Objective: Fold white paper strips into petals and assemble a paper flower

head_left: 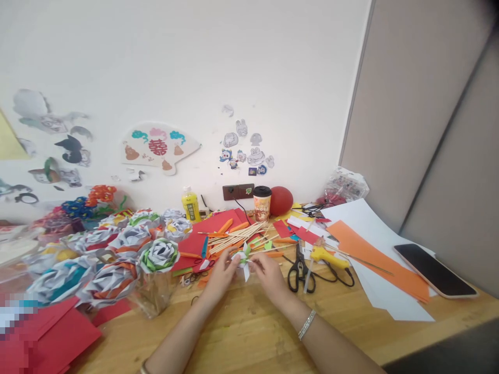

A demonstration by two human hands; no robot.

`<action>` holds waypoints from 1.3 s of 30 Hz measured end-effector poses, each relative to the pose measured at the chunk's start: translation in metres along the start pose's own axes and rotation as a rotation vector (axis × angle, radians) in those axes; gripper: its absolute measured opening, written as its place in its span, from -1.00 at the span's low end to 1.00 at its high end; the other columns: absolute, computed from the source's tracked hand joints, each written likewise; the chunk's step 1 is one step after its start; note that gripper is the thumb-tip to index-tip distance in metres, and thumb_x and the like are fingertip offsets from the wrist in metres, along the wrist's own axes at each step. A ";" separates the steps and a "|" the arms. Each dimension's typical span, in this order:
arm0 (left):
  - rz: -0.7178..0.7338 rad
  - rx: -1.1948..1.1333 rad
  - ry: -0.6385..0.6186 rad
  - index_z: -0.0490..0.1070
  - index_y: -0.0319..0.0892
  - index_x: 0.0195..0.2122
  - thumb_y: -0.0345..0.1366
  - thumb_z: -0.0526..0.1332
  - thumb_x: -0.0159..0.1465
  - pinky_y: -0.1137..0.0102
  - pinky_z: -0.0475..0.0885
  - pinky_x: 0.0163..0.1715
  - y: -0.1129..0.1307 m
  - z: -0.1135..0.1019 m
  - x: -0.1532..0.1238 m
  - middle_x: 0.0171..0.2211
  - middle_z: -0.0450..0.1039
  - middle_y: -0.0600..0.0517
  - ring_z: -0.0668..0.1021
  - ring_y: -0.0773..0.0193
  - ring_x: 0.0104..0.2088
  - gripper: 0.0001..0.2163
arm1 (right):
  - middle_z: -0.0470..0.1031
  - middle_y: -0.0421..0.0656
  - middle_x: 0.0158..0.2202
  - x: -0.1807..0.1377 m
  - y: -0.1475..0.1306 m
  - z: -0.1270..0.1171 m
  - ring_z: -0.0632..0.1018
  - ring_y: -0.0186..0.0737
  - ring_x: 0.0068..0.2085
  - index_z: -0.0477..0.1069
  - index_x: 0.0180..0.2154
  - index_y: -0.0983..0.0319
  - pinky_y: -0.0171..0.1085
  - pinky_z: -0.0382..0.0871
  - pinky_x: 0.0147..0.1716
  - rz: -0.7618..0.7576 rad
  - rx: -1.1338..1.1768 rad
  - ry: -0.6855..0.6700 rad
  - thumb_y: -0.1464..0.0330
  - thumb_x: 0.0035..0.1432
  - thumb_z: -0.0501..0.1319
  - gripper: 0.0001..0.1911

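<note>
Between my two hands is a small folded paper flower [245, 261] in white and green, held above the wooden table. My left hand [222, 272] pinches its left side with thumb and fingers. On the other side, my right hand [268, 275] grips the flower's right edge with its fingertips. Just beyond my hands lie a heap of thin wooden sticks [234, 238] and coloured paper scraps. Black-handled scissors [299, 272] rest to the right of my right hand, beside a yellow hot glue gun [329, 256].
Several finished paper roses [159, 254] stand in clear containers at left, near red paper sheets [66, 337]. A yellow-labelled bottle [191, 205], a lidded paper cup [262, 203] and a red balloon [281, 200] line the wall. White sheets [380, 291], orange paper [385, 265] and a phone [434, 270] lie right.
</note>
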State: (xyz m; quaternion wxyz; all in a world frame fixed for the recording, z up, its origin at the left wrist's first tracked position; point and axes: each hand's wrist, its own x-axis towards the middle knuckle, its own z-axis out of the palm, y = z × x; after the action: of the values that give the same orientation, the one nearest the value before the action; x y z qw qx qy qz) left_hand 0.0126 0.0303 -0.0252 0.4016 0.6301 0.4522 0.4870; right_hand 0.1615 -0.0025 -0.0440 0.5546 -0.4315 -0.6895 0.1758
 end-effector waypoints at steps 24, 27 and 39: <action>0.487 0.445 -0.111 0.49 -0.14 -0.33 -0.28 0.19 0.09 0.32 0.34 -0.29 0.006 -0.006 -0.002 -0.40 0.48 -0.04 0.47 0.19 -0.34 -0.85 | 0.48 -0.14 -0.27 0.013 -0.006 -0.016 0.42 -0.20 -0.19 0.41 -0.27 0.19 -0.22 0.29 -0.17 -0.203 -0.165 0.027 0.44 0.06 0.16 -0.85; 0.614 0.563 -0.056 0.48 -0.13 -0.29 -0.30 0.18 0.12 0.30 0.32 -0.25 0.002 -0.004 -0.004 -0.38 0.44 -0.05 0.45 0.19 -0.30 -0.85 | 0.50 -0.15 -0.32 0.011 -0.010 -0.013 0.43 -0.21 -0.24 0.42 -0.31 0.20 -0.20 0.29 -0.19 -0.299 -0.192 -0.004 0.44 0.08 0.16 -0.90; 0.665 0.608 0.003 0.41 -0.15 -0.29 -0.27 0.13 0.18 0.27 0.31 -0.23 0.008 -0.002 -0.011 -0.37 0.47 -0.04 0.46 0.21 -0.30 -0.86 | 0.53 -0.12 -0.32 0.004 -0.013 -0.011 0.46 -0.21 -0.25 0.46 -0.22 0.18 -0.21 0.34 -0.24 -0.247 -0.223 0.069 0.43 0.10 0.14 -0.81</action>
State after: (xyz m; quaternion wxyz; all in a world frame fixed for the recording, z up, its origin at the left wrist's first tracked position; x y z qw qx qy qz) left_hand 0.0107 0.0181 -0.0203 0.0193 0.8297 0.3482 0.4358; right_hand 0.1667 -0.0092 -0.0287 0.5441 -0.4081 -0.7330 0.0139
